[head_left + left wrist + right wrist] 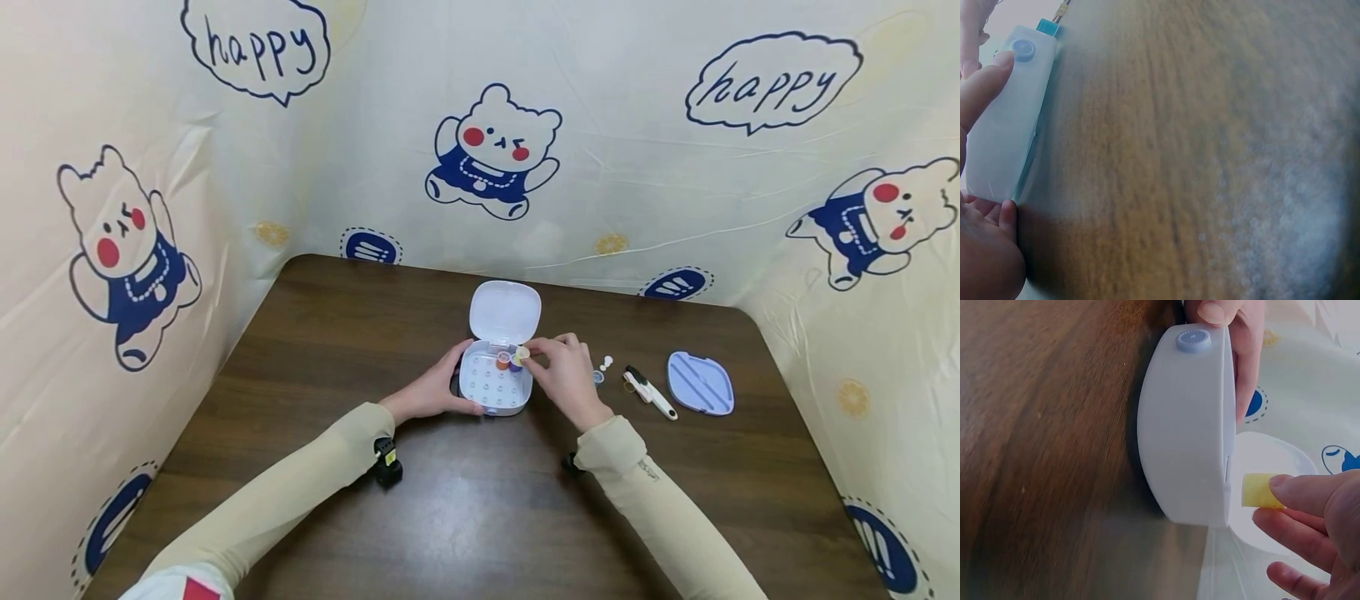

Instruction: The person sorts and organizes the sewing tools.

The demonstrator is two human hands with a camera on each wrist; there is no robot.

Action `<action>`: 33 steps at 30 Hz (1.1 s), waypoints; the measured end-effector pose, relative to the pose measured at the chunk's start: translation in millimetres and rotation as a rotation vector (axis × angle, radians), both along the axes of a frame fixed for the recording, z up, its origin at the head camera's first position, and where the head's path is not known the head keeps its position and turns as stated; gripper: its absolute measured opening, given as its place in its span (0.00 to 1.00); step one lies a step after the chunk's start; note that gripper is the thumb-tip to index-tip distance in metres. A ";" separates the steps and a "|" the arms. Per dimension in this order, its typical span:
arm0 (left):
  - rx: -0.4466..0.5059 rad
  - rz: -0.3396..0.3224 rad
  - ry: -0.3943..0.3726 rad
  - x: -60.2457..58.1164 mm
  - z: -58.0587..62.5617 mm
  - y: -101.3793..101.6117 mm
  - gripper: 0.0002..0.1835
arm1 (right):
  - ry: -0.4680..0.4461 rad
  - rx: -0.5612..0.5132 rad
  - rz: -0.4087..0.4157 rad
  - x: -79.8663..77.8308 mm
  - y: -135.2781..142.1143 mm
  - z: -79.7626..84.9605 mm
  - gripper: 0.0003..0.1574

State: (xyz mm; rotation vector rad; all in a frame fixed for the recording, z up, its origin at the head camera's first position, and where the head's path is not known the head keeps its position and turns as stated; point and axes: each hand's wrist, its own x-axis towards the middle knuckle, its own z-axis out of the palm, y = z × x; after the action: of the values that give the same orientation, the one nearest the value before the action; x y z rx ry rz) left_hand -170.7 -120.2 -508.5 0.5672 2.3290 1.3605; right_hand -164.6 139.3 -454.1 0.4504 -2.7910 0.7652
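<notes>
A white sewing box (480,402) stands on the table with its lid (506,310) raised at the back. Rows of small pegs cover its floor. My left hand (435,390) grips the box from its left side, thumb at the front wall near the round button (1194,340). Between thumb and fingers my right hand (567,375) pinches a yellow thread spool (1259,490), held over the back right part of the box. An orange spool (503,361) and a purple spool (515,365) stand on the pegs just beside it.
Right of the box lie small white pieces (606,363), a small blue ring-shaped piece (597,377) and a white-and-black handled tool (651,393). Farther right is a lilac plastic tray (701,383) with a diagonal bar. A printed curtain (622,183) encloses the brown table (360,333).
</notes>
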 end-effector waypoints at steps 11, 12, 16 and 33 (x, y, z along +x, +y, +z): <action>0.002 -0.001 0.013 -0.6 -0.3 1.3 0.66 | -0.025 0.033 0.023 -6.2 -14.0 1.8 0.13; 0.003 -0.001 0.012 -0.7 -0.3 1.3 0.67 | -0.034 0.039 0.024 -7.2 -15.4 2.2 0.13; 0.003 0.002 0.010 -0.7 -1.8 0.7 0.66 | -0.056 0.055 0.027 -10.2 -21.5 3.3 0.14; 0.027 0.006 0.010 0.9 0.0 1.3 0.65 | -0.104 0.094 0.092 -20.5 -39.0 2.4 0.13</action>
State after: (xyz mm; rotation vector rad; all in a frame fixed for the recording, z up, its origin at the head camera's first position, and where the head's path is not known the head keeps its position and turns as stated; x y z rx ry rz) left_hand -169.8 -118.9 -508.5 0.5770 2.3252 1.3965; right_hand -185.1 100.3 -451.6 0.5752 -2.9301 0.6970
